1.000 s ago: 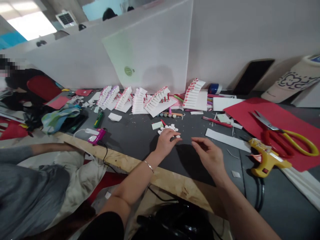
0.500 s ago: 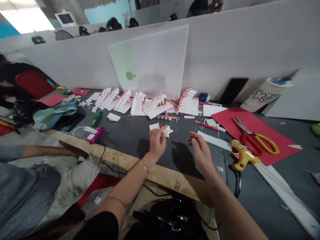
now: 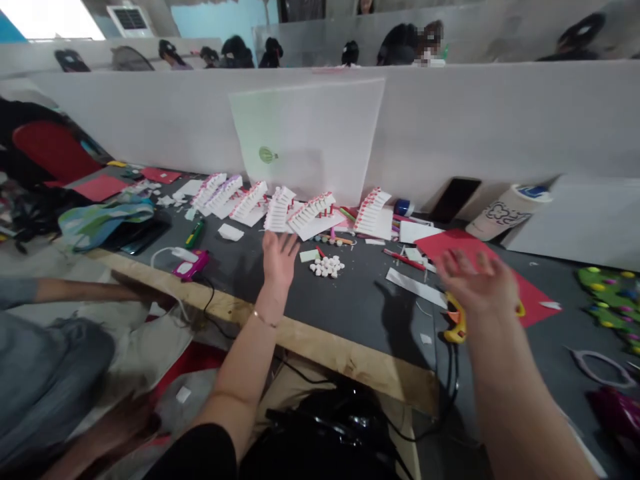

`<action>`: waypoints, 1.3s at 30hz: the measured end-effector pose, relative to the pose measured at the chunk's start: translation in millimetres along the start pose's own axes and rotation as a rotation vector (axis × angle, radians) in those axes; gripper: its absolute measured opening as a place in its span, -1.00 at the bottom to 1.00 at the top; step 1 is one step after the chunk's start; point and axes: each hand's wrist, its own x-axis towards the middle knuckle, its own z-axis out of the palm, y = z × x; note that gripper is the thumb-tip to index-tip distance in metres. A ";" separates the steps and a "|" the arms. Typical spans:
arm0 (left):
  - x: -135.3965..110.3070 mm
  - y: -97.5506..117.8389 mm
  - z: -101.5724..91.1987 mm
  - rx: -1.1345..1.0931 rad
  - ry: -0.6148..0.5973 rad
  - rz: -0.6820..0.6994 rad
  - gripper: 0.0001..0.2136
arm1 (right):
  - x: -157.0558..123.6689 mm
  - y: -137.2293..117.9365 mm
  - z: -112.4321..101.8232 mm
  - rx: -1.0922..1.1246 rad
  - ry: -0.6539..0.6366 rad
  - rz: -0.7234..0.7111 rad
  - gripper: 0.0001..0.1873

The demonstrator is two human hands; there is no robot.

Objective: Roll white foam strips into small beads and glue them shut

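My left hand (image 3: pixel 280 267) is raised palm up over the dark table, fingers spread, holding nothing. Just right of it lies a small heap of white pieces (image 3: pixel 327 267), with a pale green slip (image 3: pixel 309 255) beside it. My right hand (image 3: pixel 475 283) is also turned up, fingers apart and with nothing in it. It hovers over the red sheet (image 3: pixel 455 243) and hides the scissors apart from a bit of yellow handle. Below it shows part of a yellow glue gun (image 3: pixel 454 327). Small white paper staircase models (image 3: pixel 313 213) stand in a row behind my hands.
A patterned cup (image 3: pixel 507 212) and a phone (image 3: pixel 456 199) lean near the white partition (image 3: pixel 450 127). At left are a purple power socket (image 3: pixel 191 265), a green cutter (image 3: pixel 195 233) and a cloth pouch (image 3: pixel 105 223). Another person's arm (image 3: pixel 90 291) rests at the left.
Both hands have moved apart and opened palm up, the left one to the left, the right one to the right over the red sheet. The white heap is now uncovered. The view has shifted slightly.
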 end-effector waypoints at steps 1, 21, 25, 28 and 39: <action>2.2 5.3 -0.8 -0.088 -0.005 -0.061 -0.50 | 10.1 5.1 -5.3 0.050 0.031 0.025 -0.39; -95.7 -31.8 59.0 0.711 -0.702 0.359 -0.75 | 14.1 103.7 5.9 -0.820 -0.580 -0.407 -0.94; -76.5 -14.8 67.3 0.822 -0.815 0.498 -0.52 | -21.5 37.2 39.0 -0.729 -0.659 -0.402 -0.90; -67.3 -6.6 53.7 0.910 -0.983 0.333 -0.80 | -52.0 6.1 60.2 -0.682 -0.652 -0.274 -0.85; -67.7 17.0 -55.0 0.482 -0.637 -0.348 -0.63 | -83.9 60.9 53.2 -0.889 -0.357 -0.338 -0.52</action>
